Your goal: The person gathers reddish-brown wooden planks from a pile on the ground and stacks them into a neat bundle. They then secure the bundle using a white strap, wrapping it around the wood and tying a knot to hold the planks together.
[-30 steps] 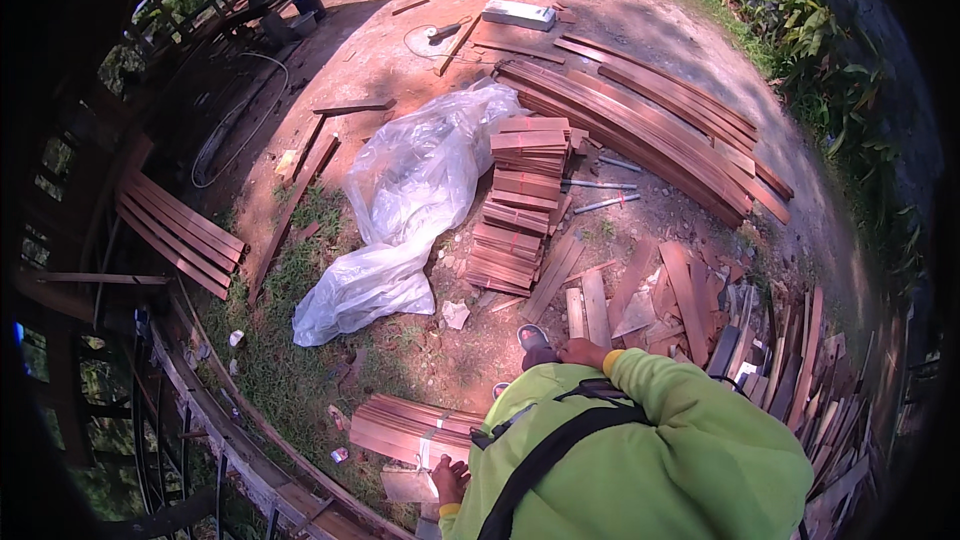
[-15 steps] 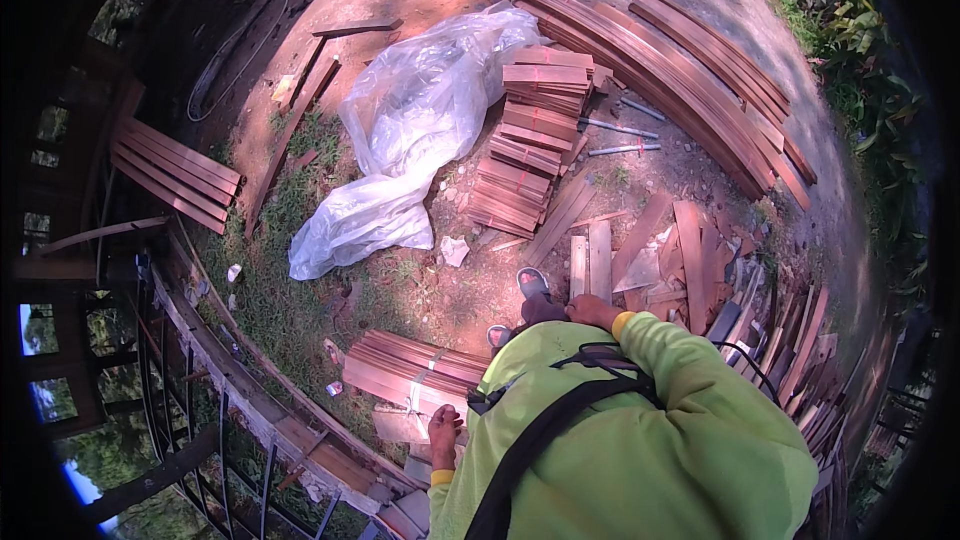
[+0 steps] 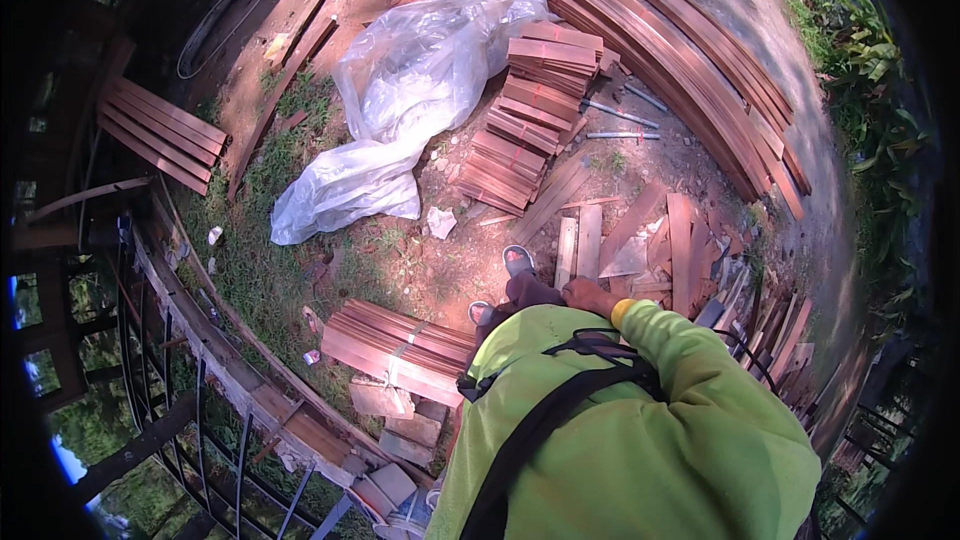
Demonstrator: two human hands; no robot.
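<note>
My right hand (image 3: 590, 296) is at my right thigh, below a yellow cuff. Its fingers look curled under, and whatever they may hold is hidden. Beyond it, short pale boards (image 3: 588, 240) lie on the ground. My left hand is out of sight beside the green shirt (image 3: 600, 420). On that side, nearest to me, lies a strapped bundle of reddish-brown wood slats (image 3: 370, 340), with a light strap (image 3: 402, 354) around it. Under and beside the bundle are flat blocks (image 3: 412, 430). My sandalled foot (image 3: 517, 260) stands in front of me.
Ahead, a long stack of tied slat bundles (image 3: 530, 120) sits beside crumpled clear plastic sheeting (image 3: 410, 90). Long planks (image 3: 660, 70) lie at the far right, with metal pipes (image 3: 620, 114) near them. Loose offcuts (image 3: 680, 250) cover the right. A low ledge (image 3: 230, 365) runs along the left.
My left hand, seen beside the strapped bundle before, has drawn back out of view. The ground view has shifted slightly. My right hand stays at my thigh.
</note>
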